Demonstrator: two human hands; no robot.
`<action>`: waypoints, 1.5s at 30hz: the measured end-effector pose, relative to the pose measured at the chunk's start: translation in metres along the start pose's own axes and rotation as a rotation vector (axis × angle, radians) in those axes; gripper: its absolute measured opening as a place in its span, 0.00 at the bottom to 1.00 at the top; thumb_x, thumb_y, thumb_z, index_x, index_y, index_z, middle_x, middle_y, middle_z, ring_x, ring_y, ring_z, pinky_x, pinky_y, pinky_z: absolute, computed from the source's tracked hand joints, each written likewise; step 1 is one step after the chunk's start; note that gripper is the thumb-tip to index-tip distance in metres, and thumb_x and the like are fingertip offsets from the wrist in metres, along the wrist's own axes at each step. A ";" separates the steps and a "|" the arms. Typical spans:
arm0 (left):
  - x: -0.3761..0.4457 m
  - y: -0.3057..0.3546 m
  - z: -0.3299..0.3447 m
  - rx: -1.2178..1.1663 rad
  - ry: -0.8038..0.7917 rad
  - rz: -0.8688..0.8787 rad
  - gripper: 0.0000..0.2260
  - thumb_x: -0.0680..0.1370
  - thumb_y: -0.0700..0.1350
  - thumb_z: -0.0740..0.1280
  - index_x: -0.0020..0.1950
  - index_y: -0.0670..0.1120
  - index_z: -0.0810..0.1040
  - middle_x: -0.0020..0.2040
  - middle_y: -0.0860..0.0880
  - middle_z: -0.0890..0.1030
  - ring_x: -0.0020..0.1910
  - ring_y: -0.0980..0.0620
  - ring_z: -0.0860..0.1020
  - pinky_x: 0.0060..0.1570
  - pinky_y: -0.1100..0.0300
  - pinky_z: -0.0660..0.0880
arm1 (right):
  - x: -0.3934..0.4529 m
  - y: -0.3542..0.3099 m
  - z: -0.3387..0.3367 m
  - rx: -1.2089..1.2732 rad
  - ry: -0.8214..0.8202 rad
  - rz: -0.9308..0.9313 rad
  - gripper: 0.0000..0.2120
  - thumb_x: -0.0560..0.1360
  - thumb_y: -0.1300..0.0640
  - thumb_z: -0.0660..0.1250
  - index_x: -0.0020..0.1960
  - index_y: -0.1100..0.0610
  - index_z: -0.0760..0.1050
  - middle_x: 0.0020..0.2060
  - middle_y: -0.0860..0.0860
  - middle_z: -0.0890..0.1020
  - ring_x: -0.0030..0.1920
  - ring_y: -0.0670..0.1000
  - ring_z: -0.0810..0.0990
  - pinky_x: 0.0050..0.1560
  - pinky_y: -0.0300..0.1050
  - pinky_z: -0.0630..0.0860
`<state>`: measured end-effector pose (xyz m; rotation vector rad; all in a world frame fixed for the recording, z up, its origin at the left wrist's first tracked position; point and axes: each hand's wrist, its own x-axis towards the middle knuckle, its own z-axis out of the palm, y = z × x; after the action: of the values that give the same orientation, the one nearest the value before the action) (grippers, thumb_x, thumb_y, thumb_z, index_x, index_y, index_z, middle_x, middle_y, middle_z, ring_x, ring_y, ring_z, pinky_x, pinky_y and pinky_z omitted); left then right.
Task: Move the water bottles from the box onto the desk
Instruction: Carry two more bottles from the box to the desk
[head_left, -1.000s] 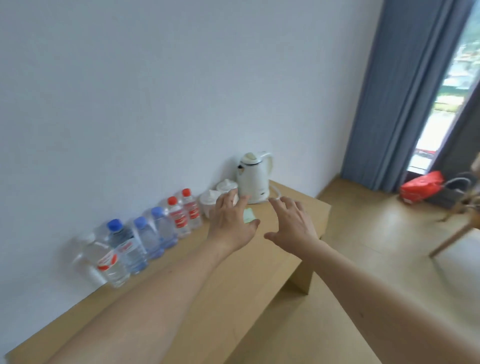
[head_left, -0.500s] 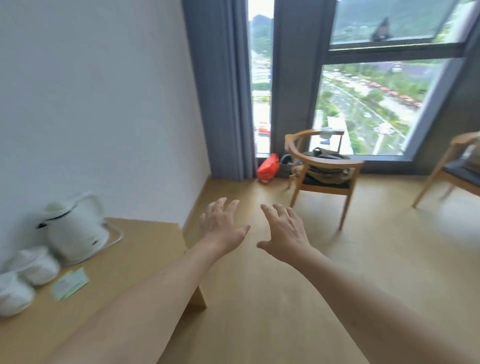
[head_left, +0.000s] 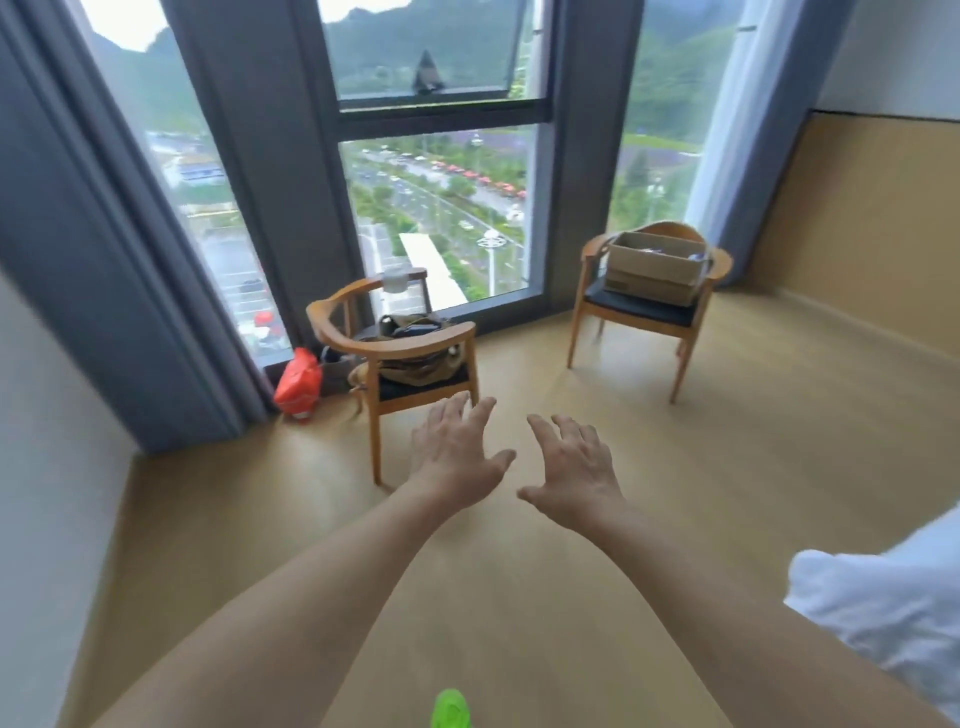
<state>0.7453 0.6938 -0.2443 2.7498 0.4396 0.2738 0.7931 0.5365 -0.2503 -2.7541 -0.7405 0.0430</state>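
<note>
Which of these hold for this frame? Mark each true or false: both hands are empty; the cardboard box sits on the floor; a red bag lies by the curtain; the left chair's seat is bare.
1. Both hands are empty. True: the left hand and right hand are open, holding nothing.
2. The cardboard box sits on the floor. False: it rests on the right chair.
3. A red bag lies by the curtain. True.
4. The left chair has a bare seat. False: a bag lies on it.
</note>
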 end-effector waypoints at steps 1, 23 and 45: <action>0.024 0.003 0.005 -0.003 -0.008 0.030 0.34 0.76 0.63 0.68 0.80 0.58 0.61 0.81 0.48 0.61 0.80 0.45 0.57 0.76 0.41 0.59 | 0.016 0.008 -0.002 -0.004 0.014 0.032 0.45 0.71 0.42 0.75 0.80 0.47 0.55 0.77 0.55 0.63 0.74 0.59 0.63 0.71 0.56 0.64; 0.449 0.095 0.117 -0.068 -0.171 0.413 0.36 0.76 0.63 0.68 0.81 0.55 0.60 0.80 0.48 0.65 0.78 0.43 0.61 0.74 0.42 0.64 | 0.344 0.171 -0.032 -0.007 0.099 0.462 0.43 0.73 0.43 0.74 0.80 0.49 0.56 0.77 0.54 0.62 0.75 0.58 0.60 0.72 0.54 0.64; 0.895 0.280 0.256 -0.008 -0.169 0.362 0.35 0.75 0.67 0.67 0.79 0.55 0.63 0.78 0.49 0.67 0.76 0.43 0.64 0.71 0.43 0.68 | 0.734 0.469 -0.083 0.098 0.043 0.495 0.41 0.74 0.43 0.73 0.80 0.46 0.55 0.79 0.53 0.59 0.77 0.57 0.59 0.74 0.53 0.61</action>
<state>1.7166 0.6636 -0.2601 2.8010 -0.1064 0.1265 1.6663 0.4903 -0.2696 -2.7609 -0.0306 0.1175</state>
